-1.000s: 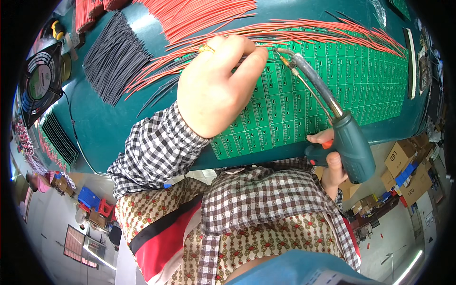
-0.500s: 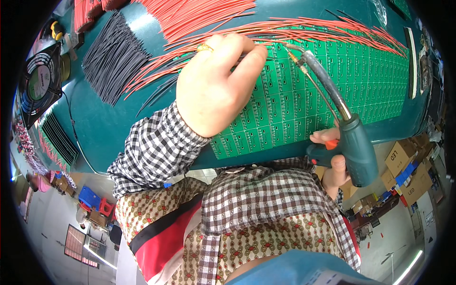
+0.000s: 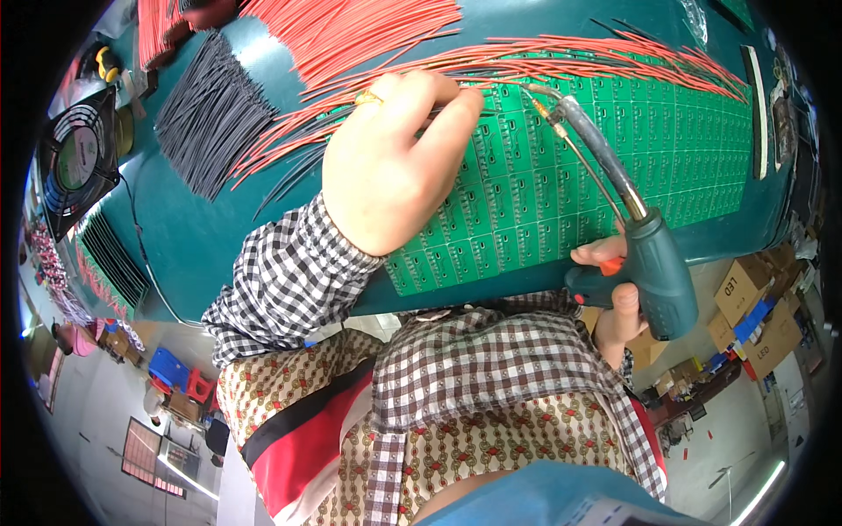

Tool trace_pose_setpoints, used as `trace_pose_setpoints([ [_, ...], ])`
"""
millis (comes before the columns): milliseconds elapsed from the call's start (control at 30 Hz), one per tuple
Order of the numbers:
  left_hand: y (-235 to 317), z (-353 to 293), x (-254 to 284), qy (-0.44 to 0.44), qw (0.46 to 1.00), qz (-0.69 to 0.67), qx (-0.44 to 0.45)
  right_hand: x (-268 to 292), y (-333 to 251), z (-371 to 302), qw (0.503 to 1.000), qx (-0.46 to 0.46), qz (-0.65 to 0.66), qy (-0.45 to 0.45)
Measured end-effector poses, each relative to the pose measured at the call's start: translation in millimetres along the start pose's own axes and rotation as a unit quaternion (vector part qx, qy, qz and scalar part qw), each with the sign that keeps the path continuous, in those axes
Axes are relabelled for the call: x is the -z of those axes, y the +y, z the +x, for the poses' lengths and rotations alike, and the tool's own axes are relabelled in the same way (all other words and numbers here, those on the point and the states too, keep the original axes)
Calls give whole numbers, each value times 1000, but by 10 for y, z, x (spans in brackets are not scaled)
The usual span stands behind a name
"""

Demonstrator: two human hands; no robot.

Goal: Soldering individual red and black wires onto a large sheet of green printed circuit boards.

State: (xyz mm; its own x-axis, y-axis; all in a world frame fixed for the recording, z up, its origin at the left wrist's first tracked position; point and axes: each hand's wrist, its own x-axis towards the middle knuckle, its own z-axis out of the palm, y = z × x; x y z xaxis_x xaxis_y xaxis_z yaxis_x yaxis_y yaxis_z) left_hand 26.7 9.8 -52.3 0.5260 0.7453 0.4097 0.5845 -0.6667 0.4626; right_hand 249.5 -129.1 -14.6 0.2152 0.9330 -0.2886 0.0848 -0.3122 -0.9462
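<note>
My left hand (image 3: pixel 386 167) is closed in a pinch over the upper left part of a green circuit board panel (image 3: pixel 526 210). Thin wires run under its fingers, and a short dark wire end shows by the fingertips; the grip itself is mostly hidden. Wrapped round the handle of a dark green soldering gun (image 3: pixel 664 276), my right hand (image 3: pixel 624 307) has fingers near its orange trigger. The gun's bent metal tip and thin feed tube meet above the panel's upper rows, right of my left fingertips. Red wires (image 3: pixel 605 66) lie along the panel's far edge, some black ones among them.
A bundle of black wires (image 3: pixel 210 118) and a larger pile of red wires (image 3: pixel 351 31) lie on the green table (image 3: pixel 189 254). At the left stands a black fan (image 3: pixel 79 162) with its cord. Cardboard boxes (image 3: pixel 745 298) sit beyond the table at the right.
My left hand has shifted slightly left, its fingertips moving away from the soldering tip. The soldering gun and my right hand have hardly moved.
</note>
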Motion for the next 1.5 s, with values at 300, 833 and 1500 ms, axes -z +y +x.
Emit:
trace_pose_setpoints([
  [300, 45, 69, -28, 5, 1000, 3, 0, -16, -40, 33, 996, -10, 63, 57],
  [833, 1, 24, -30, -16, 999, 15, -37, -9, -15, -30, 999, 12, 21, 42],
  [1500, 33, 37, -23, -10, 1000, 0, -13, -16, -38, -34, 1000, -10, -11, 4],
])
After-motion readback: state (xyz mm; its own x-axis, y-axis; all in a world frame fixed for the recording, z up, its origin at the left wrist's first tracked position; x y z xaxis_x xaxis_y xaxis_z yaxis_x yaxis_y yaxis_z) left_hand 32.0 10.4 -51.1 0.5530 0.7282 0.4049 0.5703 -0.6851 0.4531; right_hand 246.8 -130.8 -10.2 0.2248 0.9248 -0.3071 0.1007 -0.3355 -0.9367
